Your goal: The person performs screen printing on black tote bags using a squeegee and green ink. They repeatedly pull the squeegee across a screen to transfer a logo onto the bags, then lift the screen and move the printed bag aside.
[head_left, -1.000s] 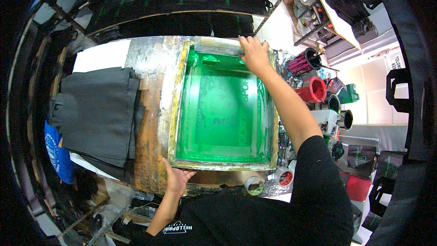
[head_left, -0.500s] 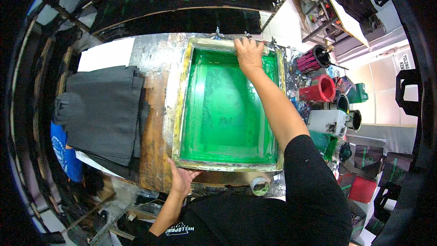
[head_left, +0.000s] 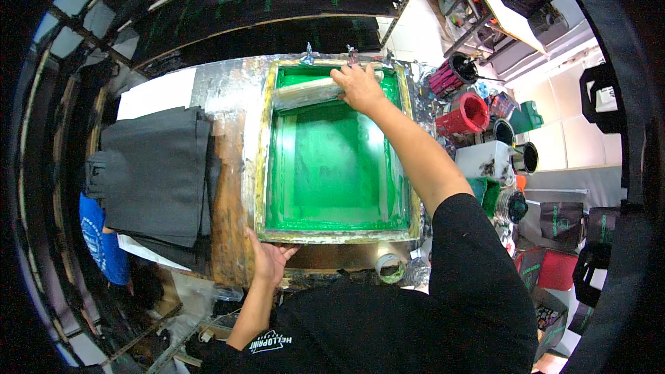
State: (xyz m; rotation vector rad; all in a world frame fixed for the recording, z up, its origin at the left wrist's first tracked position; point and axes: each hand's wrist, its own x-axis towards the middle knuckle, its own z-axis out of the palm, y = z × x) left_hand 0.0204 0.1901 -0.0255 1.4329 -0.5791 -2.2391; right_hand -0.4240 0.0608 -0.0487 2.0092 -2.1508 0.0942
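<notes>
A wooden-framed printing screen [head_left: 260,166], its mesh covered in green ink, lies on the worktable. At its far end my right hand [head_left: 360,88] is closed on the right part of a squeegee [head_left: 308,93], which has a pale, worn wooden handle. The squeegee lies slantwise inside the frame, its left end nearer to me, its blade hidden in the green ink. At the screen's near left corner is my left hand [head_left: 269,260], thumb and fingers spread, holding nothing visible. Left of the screen is a stack of dark grey fabric pieces [head_left: 152,176].
Ink containers, among them a red tub [head_left: 464,114], crowd the table's right side. A tape roll [head_left: 391,267] sits near the front edge. Metal clamps [head_left: 309,55] stand behind the screen. At the left edge, a person in a blue shirt [head_left: 102,239] is partly visible.
The squeegee has come away from the screen's far bar and now lies slanted inside the frame, with my right hand on it. My left hand stays by the near corner. The whole view has shifted slightly.
</notes>
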